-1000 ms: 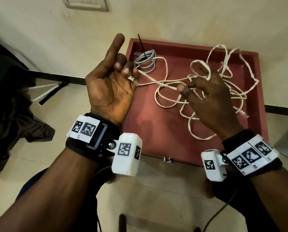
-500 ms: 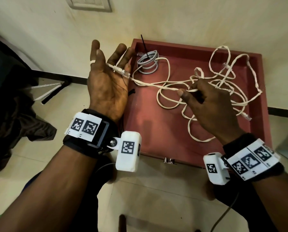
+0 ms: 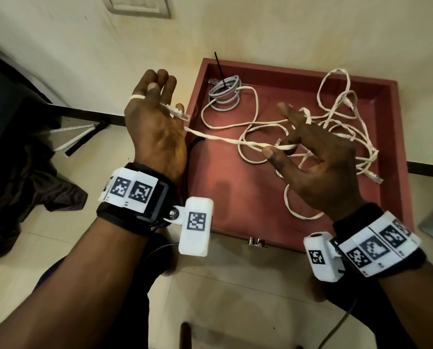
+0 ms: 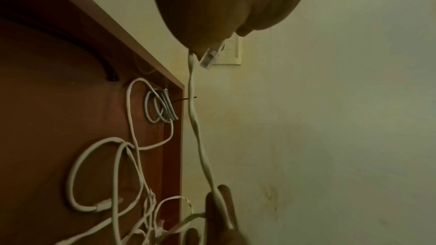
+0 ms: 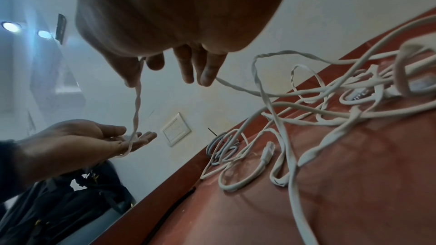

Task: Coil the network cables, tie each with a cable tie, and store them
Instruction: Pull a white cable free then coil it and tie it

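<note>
A long white flat network cable [image 3: 223, 138] lies tangled in a red tray [image 3: 389, 102]. One turn of it runs round my left hand [image 3: 155, 122], which is held up beside the tray's left edge with straight fingers. The cable's clear plug [image 3: 179, 114] rests against that palm. From there the cable stretches right to my right hand [image 3: 318, 167] over the tray. It lies across the thumb and the spread fingers there, with no pinch visible. A grey coiled cable [image 3: 224, 95] bound by a black cable tie [image 3: 219, 69] sits in the tray's far left corner.
A cream wall with a switch plate [image 3: 139, 6] stands right behind the tray. Dark cloth and a black stand [image 3: 21, 167] lie on the floor at the left. A black cord [image 3: 195, 144] runs along the tray's left side. Loose plugs [image 3: 375, 177] lie among the tangle.
My left hand went from curled fingers to straight ones, and a turn of the cable now lies round it. My right hand's pinch on the cable has loosened into spread fingers.
</note>
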